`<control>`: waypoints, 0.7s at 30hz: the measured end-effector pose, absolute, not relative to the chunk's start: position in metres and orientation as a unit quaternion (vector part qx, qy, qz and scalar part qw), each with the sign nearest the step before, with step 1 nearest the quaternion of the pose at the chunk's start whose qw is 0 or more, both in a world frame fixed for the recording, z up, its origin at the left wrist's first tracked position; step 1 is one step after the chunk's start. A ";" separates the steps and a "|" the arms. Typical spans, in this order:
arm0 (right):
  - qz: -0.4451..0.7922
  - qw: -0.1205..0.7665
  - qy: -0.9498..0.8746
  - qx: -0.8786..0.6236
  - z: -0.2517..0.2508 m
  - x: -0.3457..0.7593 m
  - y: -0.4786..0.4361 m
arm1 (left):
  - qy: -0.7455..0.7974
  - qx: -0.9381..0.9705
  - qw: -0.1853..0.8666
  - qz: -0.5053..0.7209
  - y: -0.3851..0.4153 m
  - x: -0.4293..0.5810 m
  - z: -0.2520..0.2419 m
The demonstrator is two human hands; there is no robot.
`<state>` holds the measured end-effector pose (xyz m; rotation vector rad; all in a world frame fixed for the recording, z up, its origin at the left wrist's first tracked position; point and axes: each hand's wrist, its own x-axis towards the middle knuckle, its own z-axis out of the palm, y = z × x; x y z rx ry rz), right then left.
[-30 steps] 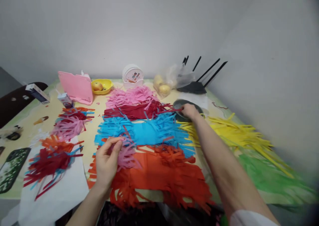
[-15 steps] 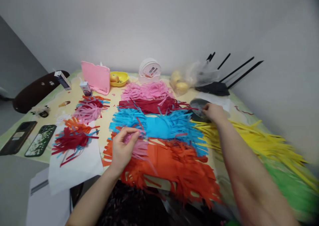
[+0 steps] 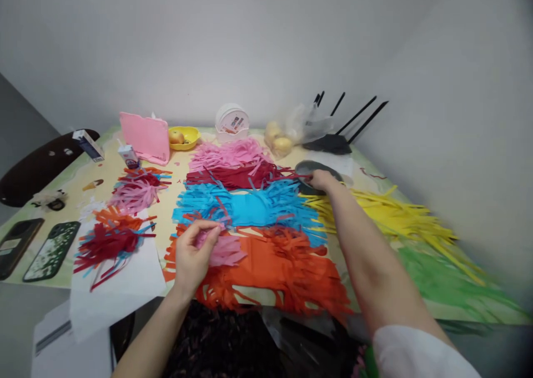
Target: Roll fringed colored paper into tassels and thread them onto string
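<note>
Left hand (image 3: 195,254), pinching pink fringe (image 3: 228,251)

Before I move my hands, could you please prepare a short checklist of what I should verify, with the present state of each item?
1. Left hand has a pinch on the pink strips: ok.
2. Right hand is at the grey dish: ok.
3. Right hand has something gripped: cannot tell, its fingertips are too unclear.
4. Orange fringed sheet lies wholly on the table: not ok, some fringe hangs past the front edge.
5. White paper lies wholly on the table: not ok, it hangs over the front edge.
6. Patterned phone is apart from the left hand: ok.
</note>
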<state>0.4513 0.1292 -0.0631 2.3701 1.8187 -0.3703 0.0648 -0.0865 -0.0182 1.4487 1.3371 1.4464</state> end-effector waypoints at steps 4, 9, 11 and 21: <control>-0.080 0.007 0.604 0.793 -0.049 0.452 0.115 | 0.520 0.550 0.342 0.557 -0.086 0.062 -0.019; 0.003 -0.119 0.634 0.764 -0.022 0.419 0.071 | 0.511 0.557 0.340 0.559 -0.082 0.062 -0.017; 0.003 -0.174 0.684 0.708 -0.015 0.384 0.041 | 0.504 0.573 0.332 0.555 -0.080 0.066 -0.014; -0.247 -0.373 0.790 0.419 -0.001 0.253 -0.084 | 0.461 0.672 0.289 0.503 -0.089 0.079 -0.013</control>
